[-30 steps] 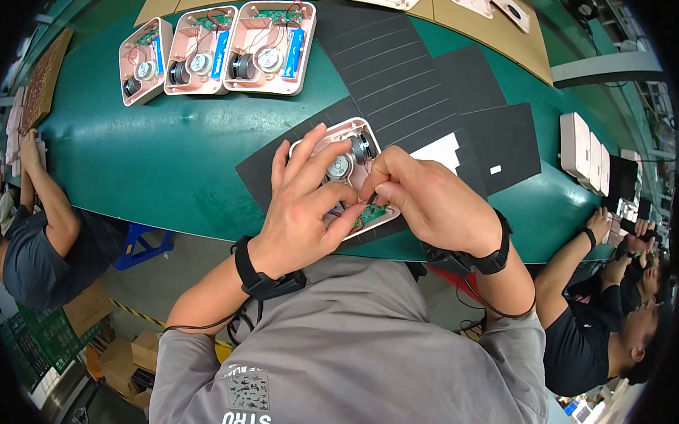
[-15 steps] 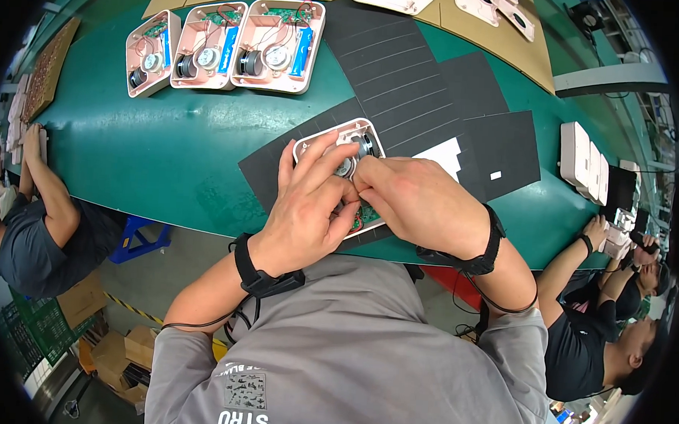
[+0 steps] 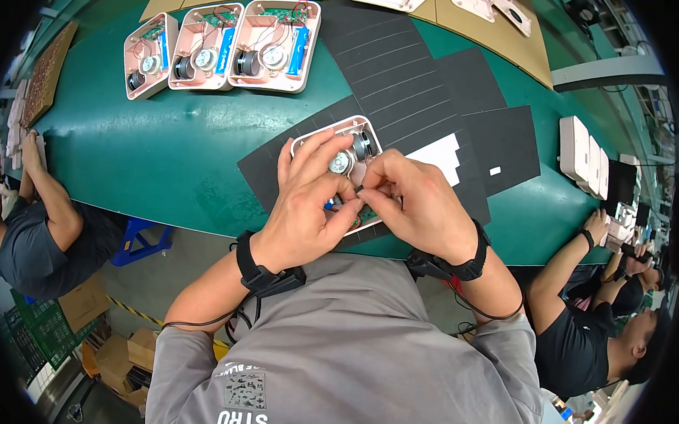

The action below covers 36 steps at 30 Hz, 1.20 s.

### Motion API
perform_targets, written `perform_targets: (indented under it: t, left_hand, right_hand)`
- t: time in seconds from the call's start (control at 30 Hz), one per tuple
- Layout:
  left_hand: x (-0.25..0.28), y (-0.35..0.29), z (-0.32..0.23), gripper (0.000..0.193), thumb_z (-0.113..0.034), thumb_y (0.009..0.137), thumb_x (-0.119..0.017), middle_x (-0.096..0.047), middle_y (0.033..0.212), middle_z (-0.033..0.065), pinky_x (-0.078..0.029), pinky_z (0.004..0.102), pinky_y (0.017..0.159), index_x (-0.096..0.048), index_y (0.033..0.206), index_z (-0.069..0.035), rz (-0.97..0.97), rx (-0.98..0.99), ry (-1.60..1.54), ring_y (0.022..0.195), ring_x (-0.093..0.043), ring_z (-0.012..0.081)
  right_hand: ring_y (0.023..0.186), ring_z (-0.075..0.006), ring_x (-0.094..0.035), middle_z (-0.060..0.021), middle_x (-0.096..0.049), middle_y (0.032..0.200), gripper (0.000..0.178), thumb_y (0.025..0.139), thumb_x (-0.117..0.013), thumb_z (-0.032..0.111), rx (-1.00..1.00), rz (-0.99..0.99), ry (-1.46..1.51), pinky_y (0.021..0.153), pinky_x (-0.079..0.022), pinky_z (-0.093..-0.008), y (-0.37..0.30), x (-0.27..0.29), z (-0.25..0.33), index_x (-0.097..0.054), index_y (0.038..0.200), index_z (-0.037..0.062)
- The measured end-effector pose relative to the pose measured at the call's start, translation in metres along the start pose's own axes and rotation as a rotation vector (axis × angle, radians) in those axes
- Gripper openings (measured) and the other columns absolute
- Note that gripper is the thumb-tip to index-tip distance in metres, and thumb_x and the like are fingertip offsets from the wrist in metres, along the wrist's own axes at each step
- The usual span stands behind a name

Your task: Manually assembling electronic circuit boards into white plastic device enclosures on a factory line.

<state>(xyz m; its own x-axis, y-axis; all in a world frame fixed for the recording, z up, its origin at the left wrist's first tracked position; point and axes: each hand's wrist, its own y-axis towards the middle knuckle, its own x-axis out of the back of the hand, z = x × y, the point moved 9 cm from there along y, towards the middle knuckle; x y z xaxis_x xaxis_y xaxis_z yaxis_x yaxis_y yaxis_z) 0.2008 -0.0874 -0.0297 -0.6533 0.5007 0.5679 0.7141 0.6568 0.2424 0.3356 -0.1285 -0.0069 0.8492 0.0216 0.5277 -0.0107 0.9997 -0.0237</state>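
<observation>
A pale pink plastic housing, open side up, lies tilted on black sheet material right before me. Inside it are a round black speaker, a silver round part and a green circuit board, partly covered by my hands. My left hand reaches over the housing, its outer fingers spread across the left rim and its thumb and index finger bent together over the inside. My right hand pinches at the housing's right side. Between the fingertips of both hands shows a small black piece, too small to name.
Three similar housings with blue batteries stand at the back left. Black slitted sheets and a white stepped-edge sheet lie on the green table. White cases stand at right. People work on both sides.
My right hand has drawn back slightly to the right and turned, uncovering more of the speaker and the silver part. My left hand has stayed nearly still on the housing.
</observation>
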Motion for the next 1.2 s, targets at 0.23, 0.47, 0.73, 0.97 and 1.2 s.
perform_targets:
  t: [0.23, 0.47, 0.73, 0.97, 1.2]
  left_hand:
    - [0.003, 0.0, -0.001, 0.012, -0.009, 0.08, -0.083, -0.063, 0.149, 0.0168, -0.019, 0.0639, 0.124, -0.071, 0.08, -0.008, -0.064, -0.021, 0.019, 0.15, -0.048, 0.0369]
    - [0.003, -0.001, -0.002, 0.011, -0.009, 0.079, -0.083, -0.064, 0.147, 0.0178, -0.023, 0.0632, 0.123, -0.073, 0.082, -0.008, -0.073, -0.02, 0.055, 0.149, -0.049, 0.0367]
    - [0.004, 0.001, -0.006, 0.01, -0.008, 0.078, -0.083, -0.064, 0.145, 0.0195, -0.025, 0.0644, 0.122, -0.073, 0.082, -0.007, -0.103, 0.007, 0.089, 0.146, -0.051, 0.0385]
    - [0.002, 0.001, -0.006, 0.01, -0.009, 0.078, -0.082, -0.061, 0.148, 0.0194, -0.023, 0.0645, 0.123, -0.074, 0.084, -0.007, -0.081, 0.047, 0.057, 0.146, -0.049, 0.0389]
    - [0.004, 0.004, -0.002, 0.01, -0.009, 0.08, -0.082, -0.062, 0.147, 0.0162, -0.024, 0.0647, 0.121, -0.074, 0.086, -0.007, -0.038, 0.022, 0.004, 0.144, -0.051, 0.0381]
  right_hand:
    - [0.078, -0.0303, -0.07, -0.0126, -0.07, 0.09, 0.015, 0.086, -0.075, -0.004, 0.163, 0.009, -0.149, 0.068, -0.057, -0.0385, -0.003, 0.002, 0.016, -0.066, 0.098, 0.0002]
    - [0.088, -0.0359, -0.066, -0.0129, -0.066, 0.095, 0.017, 0.089, -0.072, -0.003, 0.257, -0.008, -0.286, 0.074, -0.054, -0.0454, -0.007, -0.003, 0.019, -0.065, 0.104, 0.0014]
    - [0.091, -0.0356, -0.066, -0.012, -0.066, 0.097, 0.018, 0.09, -0.07, -0.002, 0.206, 0.016, -0.283, 0.077, -0.054, -0.045, -0.006, -0.007, 0.017, -0.06, 0.103, 0.0032]
    - [0.088, -0.0354, -0.068, -0.0107, -0.068, 0.097, 0.018, 0.089, -0.071, -0.003, 0.266, -0.064, -0.289, 0.074, -0.055, -0.0445, -0.007, -0.007, 0.017, -0.059, 0.1, 0.0038]
    - [0.087, -0.0352, -0.07, -0.0114, -0.071, 0.098, 0.014, 0.087, -0.073, -0.002, 0.28, -0.059, -0.166, 0.074, -0.057, -0.0434, -0.005, 0.001, 0.012, -0.066, 0.1, 0.0005]
